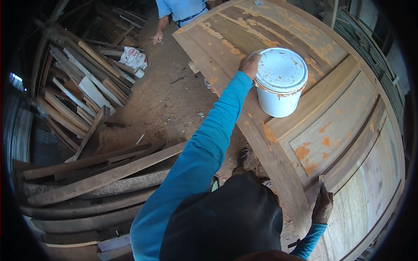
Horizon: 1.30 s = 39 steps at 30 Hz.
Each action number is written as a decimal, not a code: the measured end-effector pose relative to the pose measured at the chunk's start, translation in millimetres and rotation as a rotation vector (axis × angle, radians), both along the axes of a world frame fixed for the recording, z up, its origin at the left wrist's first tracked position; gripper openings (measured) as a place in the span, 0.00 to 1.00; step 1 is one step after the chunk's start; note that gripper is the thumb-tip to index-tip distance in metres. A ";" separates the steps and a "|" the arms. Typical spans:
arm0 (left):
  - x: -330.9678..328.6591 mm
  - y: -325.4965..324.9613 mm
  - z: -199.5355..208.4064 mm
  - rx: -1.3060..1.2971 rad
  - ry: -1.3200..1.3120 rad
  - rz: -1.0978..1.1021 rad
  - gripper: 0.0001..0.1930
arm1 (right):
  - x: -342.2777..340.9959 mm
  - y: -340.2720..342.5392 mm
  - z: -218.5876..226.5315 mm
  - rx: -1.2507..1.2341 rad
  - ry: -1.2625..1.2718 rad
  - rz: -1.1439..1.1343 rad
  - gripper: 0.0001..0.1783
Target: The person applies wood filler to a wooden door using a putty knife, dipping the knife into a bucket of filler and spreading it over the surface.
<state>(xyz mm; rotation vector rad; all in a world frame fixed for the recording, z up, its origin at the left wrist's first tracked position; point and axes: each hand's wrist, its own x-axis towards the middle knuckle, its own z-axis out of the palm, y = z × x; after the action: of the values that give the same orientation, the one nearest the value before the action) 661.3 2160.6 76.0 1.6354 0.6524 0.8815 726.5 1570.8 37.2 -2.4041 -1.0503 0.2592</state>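
Observation:
My left hand (pixel 250 65) grips the upper left edge of a white plastic bucket (pixel 278 101); some of its fingers are hidden behind the rim. The bucket stands upright on a wooden panelled door (pixel 278 161). Its white lid (pixel 282 70) is on, smeared with orange-brown filler, and more filler coats the rim. Lower on the right, my right hand (pixel 322 208) is closed around a small flat-bladed putty knife (pixel 321 179), whose tip points away from me over the door. Patches of orange filler (pixel 303 152) mark the door's panels.
Stacked planks (pixel 104 178) lie close on my left, and a heap of scrap wood (pixel 89 87) is farther back beside a white sack (pixel 133 58). Across the dirt floor (pixel 161 104) stands another person (pixel 180 9) in a light blue shirt, near the door's far end.

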 end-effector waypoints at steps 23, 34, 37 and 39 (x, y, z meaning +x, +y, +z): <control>1.1 54.7 -40.3 -0.197 0.043 -0.301 0.25 | -116.4 68.1 -18.2 0.359 0.067 -0.699 0.28; 3.7 29.0 -10.8 -0.139 -0.038 -0.392 0.29 | -224.4 93.4 -85.7 0.170 -0.190 -1.178 0.30; -6.1 30.1 -8.0 -0.126 -0.031 -0.371 0.28 | -261.8 88.4 -117.3 0.083 -0.121 -1.113 0.31; -2.8 25.6 -7.4 -0.158 -0.058 -0.383 0.28 | -295.0 72.5 -135.0 -0.102 0.092 -1.083 0.30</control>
<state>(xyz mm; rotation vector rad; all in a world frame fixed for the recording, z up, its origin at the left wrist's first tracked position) 658.6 2186.2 68.6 1.5190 0.3412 0.5806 431.5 1643.2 -97.8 -2.6354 0.3850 0.0268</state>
